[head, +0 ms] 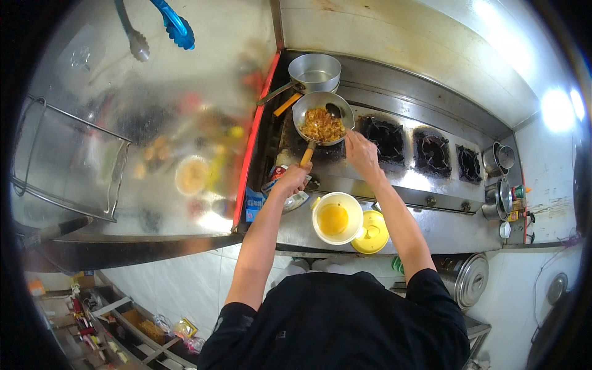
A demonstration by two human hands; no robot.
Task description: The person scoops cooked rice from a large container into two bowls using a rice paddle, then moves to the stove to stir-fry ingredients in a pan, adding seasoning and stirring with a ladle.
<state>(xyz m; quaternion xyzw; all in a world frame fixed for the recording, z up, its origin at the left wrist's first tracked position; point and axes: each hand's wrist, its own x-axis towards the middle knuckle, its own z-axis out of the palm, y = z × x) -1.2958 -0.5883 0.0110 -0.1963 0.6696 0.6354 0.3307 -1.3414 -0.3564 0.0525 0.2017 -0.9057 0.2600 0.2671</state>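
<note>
A metal saucepan (pixel 299 111) with a wooden handle (pixel 307 155) sits over the leftmost part of the stove. My left hand (pixel 292 179) grips the end of that handle. Chopped, orange-brown food (pixel 322 126) covers much of the pan's bottom. The dark bowl of a spoon (pixel 333 110) rests in the food, and my right hand (pixel 361 150) is closed at the pan's right rim, around the spoon's handle, which is mostly hidden. Nearer to me, a white tub (pixel 355 217) holds yellow-orange liquid (pixel 333 219). Its yellow lid (pixel 373 236) lies beside it on the counter.
Stacked saucepans (pixel 314 69) stand behind the pan. Several burners (pixel 385 138) run to the right, towards more pots (pixel 497 199). A steamy, see-through panel (pixel 162 101) with a red edge (pixel 256 138) borders the left. Packets (pixel 255 203) lie beside my left forearm.
</note>
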